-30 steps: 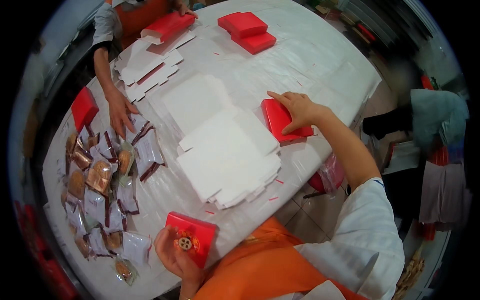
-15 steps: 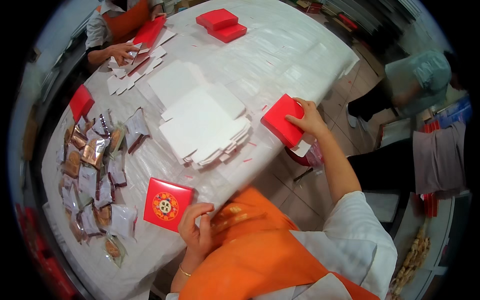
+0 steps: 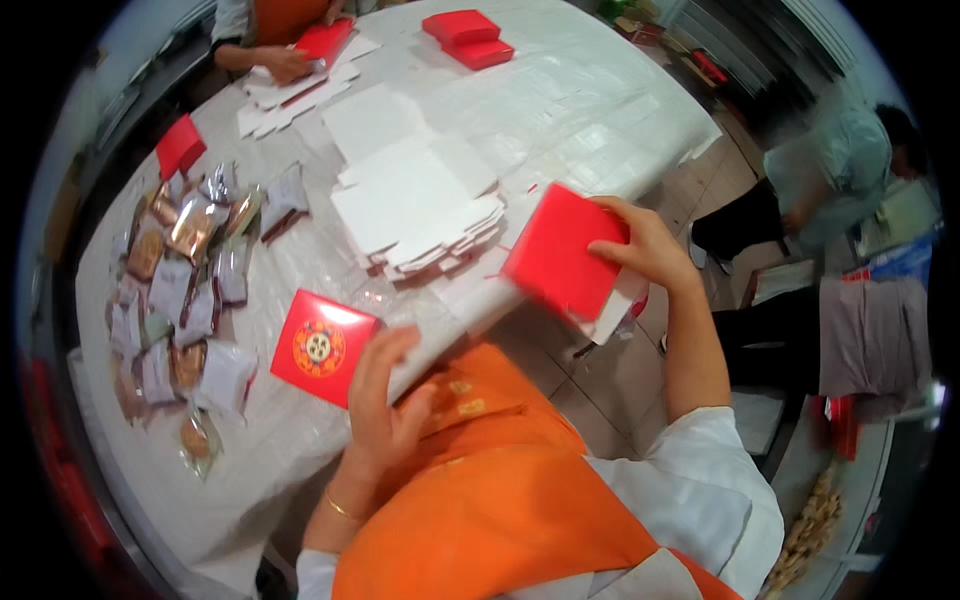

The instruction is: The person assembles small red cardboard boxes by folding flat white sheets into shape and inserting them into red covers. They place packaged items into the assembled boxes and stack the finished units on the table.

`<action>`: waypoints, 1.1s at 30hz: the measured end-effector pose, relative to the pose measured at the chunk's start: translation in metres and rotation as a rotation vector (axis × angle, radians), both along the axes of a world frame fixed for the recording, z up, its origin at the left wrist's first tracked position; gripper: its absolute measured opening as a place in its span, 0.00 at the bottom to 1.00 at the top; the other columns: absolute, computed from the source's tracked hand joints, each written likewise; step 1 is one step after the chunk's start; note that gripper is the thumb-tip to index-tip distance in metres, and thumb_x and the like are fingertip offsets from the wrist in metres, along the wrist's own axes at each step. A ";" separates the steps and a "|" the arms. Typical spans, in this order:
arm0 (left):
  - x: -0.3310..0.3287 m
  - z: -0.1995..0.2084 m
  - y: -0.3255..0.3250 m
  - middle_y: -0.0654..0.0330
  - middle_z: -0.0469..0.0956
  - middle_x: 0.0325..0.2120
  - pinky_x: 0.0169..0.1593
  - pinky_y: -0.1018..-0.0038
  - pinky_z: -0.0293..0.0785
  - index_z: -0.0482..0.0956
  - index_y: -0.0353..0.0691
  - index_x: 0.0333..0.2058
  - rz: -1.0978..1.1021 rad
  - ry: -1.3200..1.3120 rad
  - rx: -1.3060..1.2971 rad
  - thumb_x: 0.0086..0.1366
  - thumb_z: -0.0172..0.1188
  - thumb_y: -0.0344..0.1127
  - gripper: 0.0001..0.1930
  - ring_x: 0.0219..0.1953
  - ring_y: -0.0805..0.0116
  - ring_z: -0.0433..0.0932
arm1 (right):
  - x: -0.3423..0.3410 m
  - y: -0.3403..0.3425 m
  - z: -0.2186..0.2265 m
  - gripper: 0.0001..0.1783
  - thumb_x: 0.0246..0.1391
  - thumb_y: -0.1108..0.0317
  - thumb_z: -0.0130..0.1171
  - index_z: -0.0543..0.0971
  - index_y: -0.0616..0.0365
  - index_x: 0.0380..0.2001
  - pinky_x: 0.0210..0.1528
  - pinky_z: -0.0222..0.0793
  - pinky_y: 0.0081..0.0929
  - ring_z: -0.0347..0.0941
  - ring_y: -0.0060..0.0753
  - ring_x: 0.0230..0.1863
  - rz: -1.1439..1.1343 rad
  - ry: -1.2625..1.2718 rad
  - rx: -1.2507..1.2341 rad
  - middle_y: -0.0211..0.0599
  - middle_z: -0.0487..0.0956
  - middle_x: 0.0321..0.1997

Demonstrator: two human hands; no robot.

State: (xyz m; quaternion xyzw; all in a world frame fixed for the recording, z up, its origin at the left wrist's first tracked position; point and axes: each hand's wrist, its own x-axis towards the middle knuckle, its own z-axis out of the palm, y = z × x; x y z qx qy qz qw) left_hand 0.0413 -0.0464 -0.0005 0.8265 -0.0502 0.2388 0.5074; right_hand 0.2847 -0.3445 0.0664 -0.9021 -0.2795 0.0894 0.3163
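Observation:
My right hand (image 3: 650,245) grips a plain red box (image 3: 568,245) by its right side, thumb on the upper face, fingers behind. A white flap (image 3: 612,315) sticks out at the box's lower end. My left hand (image 3: 382,400), slightly blurred, holds nothing; its fingers and thumb are apart. Just left of it, near the table edge, lies a red box with a round printed emblem (image 3: 322,347). Whether the left fingers touch that box I cannot tell. Flat white box blanks (image 3: 420,205) are stacked beyond, between the two boxes.
Several wrapped pastries (image 3: 190,300) are heaped at the table's left, beside a small red box (image 3: 181,147). Two red boxes (image 3: 468,40) sit at the far side. Across the table (image 3: 590,110), a person's hand (image 3: 285,65) works at a red box. Other people stand at the right.
My right hand has brought the red box nearer, and it appears larger. My left hand has lifted slightly and its fingers have spread. The view has shifted a little.

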 end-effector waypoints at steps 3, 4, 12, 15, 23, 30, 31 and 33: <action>0.015 0.025 -0.005 0.47 0.72 0.55 0.58 0.66 0.69 0.63 0.32 0.63 0.040 0.033 0.240 0.57 0.66 0.37 0.37 0.59 0.54 0.70 | -0.045 0.063 0.043 0.31 0.43 0.68 0.70 0.75 0.54 0.54 0.47 0.74 0.35 0.78 0.44 0.43 0.539 -0.069 -0.167 0.44 0.80 0.43; 0.017 0.028 -0.005 0.48 0.71 0.55 0.59 0.66 0.69 0.62 0.32 0.64 0.039 0.061 0.308 0.56 0.67 0.37 0.38 0.60 0.55 0.70 | -0.064 0.084 0.049 0.32 0.42 0.67 0.70 0.75 0.51 0.55 0.45 0.74 0.38 0.78 0.48 0.42 0.649 -0.091 -0.245 0.43 0.80 0.43; -0.047 -0.005 0.020 0.54 0.68 0.58 0.60 0.68 0.68 0.58 0.35 0.66 0.140 0.278 -0.599 0.61 0.62 0.26 0.36 0.60 0.65 0.68 | -0.096 0.159 0.035 0.35 0.45 0.66 0.68 0.70 0.51 0.59 0.59 0.65 0.39 0.68 0.50 0.60 0.661 -0.615 0.287 0.48 0.70 0.62; -0.066 -0.020 0.014 0.51 0.65 0.59 0.63 0.67 0.65 0.49 0.36 0.69 0.442 0.121 -0.723 0.62 0.60 0.27 0.39 0.61 0.63 0.66 | -0.109 0.145 -0.045 0.40 0.47 0.73 0.64 0.62 0.54 0.65 0.59 0.66 0.37 0.66 0.46 0.62 0.391 -0.274 0.574 0.50 0.63 0.67; -0.100 -0.045 0.000 0.47 0.55 0.67 0.68 0.63 0.55 0.29 0.41 0.71 0.371 0.074 -0.564 0.69 0.53 0.33 0.45 0.67 0.60 0.59 | -0.150 0.177 -0.078 0.17 0.60 0.74 0.52 0.73 0.60 0.52 0.46 0.69 0.27 0.73 0.37 0.47 0.514 0.101 0.486 0.44 0.74 0.51; -0.116 -0.057 0.005 0.51 0.64 0.56 0.63 0.67 0.58 0.58 0.33 0.60 0.488 -0.042 -0.477 0.71 0.50 0.38 0.24 0.57 0.64 0.64 | -0.163 0.187 -0.081 0.09 0.63 0.67 0.49 0.75 0.61 0.38 0.45 0.67 0.32 0.71 0.44 0.41 0.610 0.102 0.450 0.45 0.74 0.41; -0.116 -0.060 0.006 0.53 0.65 0.53 0.62 0.67 0.58 0.60 0.33 0.57 0.517 -0.067 -0.581 0.72 0.49 0.41 0.22 0.54 0.66 0.65 | -0.163 0.190 -0.081 0.09 0.63 0.67 0.48 0.75 0.61 0.36 0.45 0.67 0.32 0.71 0.45 0.41 0.612 0.138 0.431 0.46 0.73 0.40; -0.118 -0.059 0.012 0.54 0.67 0.50 0.61 0.68 0.58 0.62 0.34 0.55 0.539 -0.111 -0.607 0.72 0.47 0.39 0.19 0.51 0.67 0.65 | -0.157 0.196 -0.075 0.11 0.64 0.65 0.47 0.75 0.60 0.32 0.43 0.66 0.34 0.70 0.46 0.39 0.673 0.099 0.374 0.46 0.71 0.37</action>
